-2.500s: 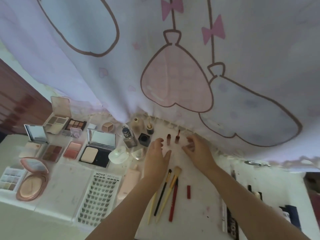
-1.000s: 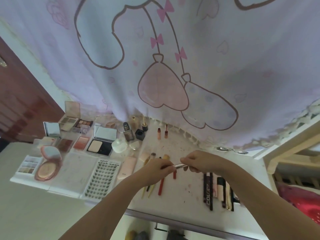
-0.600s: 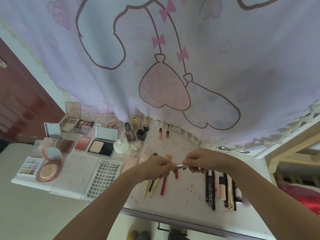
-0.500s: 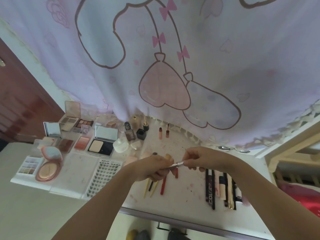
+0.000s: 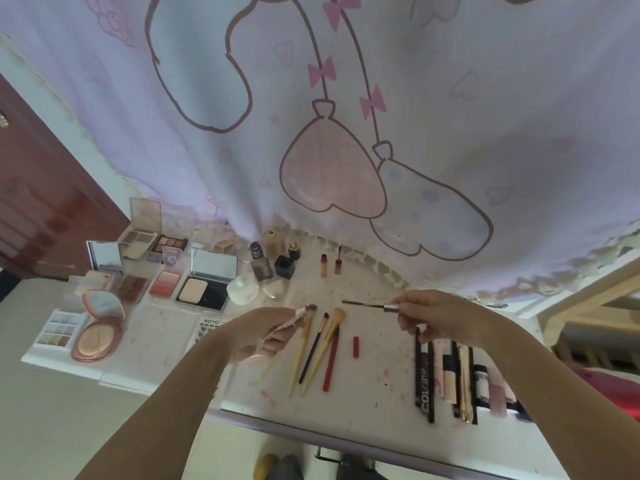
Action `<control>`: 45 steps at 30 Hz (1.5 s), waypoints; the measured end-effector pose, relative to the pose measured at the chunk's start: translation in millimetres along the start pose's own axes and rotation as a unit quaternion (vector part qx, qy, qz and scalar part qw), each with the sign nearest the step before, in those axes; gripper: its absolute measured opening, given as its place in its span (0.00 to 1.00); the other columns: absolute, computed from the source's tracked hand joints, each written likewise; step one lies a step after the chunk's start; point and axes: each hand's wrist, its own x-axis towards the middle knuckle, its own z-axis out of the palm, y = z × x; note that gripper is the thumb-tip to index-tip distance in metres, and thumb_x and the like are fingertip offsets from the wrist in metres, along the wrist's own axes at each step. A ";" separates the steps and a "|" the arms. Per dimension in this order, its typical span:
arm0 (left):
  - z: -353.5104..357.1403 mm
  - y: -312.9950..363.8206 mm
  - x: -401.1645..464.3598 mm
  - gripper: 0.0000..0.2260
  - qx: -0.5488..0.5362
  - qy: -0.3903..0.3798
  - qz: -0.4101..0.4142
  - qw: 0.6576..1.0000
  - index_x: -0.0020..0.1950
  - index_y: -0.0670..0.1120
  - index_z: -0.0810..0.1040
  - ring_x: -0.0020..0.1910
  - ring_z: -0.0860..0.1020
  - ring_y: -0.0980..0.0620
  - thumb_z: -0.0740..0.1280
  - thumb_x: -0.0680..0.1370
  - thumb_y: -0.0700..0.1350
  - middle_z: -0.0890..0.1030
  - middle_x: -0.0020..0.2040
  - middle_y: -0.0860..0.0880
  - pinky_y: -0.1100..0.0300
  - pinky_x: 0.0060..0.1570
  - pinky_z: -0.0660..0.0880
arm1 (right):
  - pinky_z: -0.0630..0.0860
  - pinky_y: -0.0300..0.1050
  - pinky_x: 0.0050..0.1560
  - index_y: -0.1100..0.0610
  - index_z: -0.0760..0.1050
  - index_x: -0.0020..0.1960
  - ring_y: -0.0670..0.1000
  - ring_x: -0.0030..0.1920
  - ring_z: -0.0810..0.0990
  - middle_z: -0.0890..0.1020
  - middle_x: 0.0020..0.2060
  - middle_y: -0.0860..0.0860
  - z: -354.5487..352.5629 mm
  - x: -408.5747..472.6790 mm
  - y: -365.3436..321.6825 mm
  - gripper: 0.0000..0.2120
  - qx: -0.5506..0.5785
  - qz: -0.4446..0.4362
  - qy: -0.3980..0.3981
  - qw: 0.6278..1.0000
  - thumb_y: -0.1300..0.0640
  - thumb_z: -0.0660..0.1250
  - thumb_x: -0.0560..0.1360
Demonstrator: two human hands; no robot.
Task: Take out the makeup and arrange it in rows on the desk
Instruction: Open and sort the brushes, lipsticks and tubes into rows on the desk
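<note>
My right hand [image 5: 440,317] pinches the silver cap end of a thin dark wand [image 5: 367,305] that points left over the desk. My left hand [image 5: 265,332] grips the pale tube [image 5: 289,322] the wand came out of, tilted up to the right. Under my hands lie several brushes [image 5: 317,348] and a small red lipstick [image 5: 355,347]. Two small lip tints [image 5: 330,265] stand upright near the curtain. A row of tubes and pencils [image 5: 457,375] lies at the right, under my right forearm.
Open palettes and compacts [image 5: 152,268] fill the desk's left side, with a lash tray [image 5: 207,327] partly hidden by my left arm. Bottles [image 5: 263,261] stand by the purple curtain [image 5: 346,133]. The white desk's front edge [image 5: 346,433] runs below; a wooden frame [image 5: 588,306] stands at right.
My hands have drawn apart: the wand is out of the tube, held in my right hand, while my left keeps the tube. Earlier both hands were at the two lip tints.
</note>
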 end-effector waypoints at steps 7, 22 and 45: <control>24.3 -4.0 21.6 0.06 -0.064 0.106 0.092 0.988 0.53 0.41 0.74 0.43 0.79 0.50 0.58 0.80 0.38 0.81 0.44 0.46 0.54 0.51 0.76 | 0.76 0.60 0.57 0.61 0.73 0.53 0.55 0.55 0.81 0.83 0.50 0.59 30.8 12.9 14.9 0.08 0.286 -0.007 -0.039 0.957 0.58 0.58 0.79; 38.5 2.0 73.9 0.07 0.105 0.360 0.201 0.905 0.55 0.49 0.79 0.45 0.76 0.62 0.67 0.77 0.46 0.79 0.48 0.54 0.75 0.43 0.71 | 0.74 0.39 0.56 0.55 0.73 0.55 0.41 0.54 0.80 0.84 0.49 0.44 49.5 66.5 14.1 0.07 0.109 -0.150 0.139 0.973 0.56 0.58 0.81; 38.4 -11.8 147.5 0.09 0.323 0.410 0.220 0.824 0.58 0.46 0.77 0.48 0.77 0.54 0.63 0.79 0.45 0.80 0.52 0.51 0.67 0.46 0.70 | 0.70 0.37 0.43 0.56 0.74 0.52 0.45 0.44 0.73 0.73 0.44 0.46 34.7 169.7 57.2 0.05 -0.305 -0.203 0.303 0.880 0.57 0.62 0.78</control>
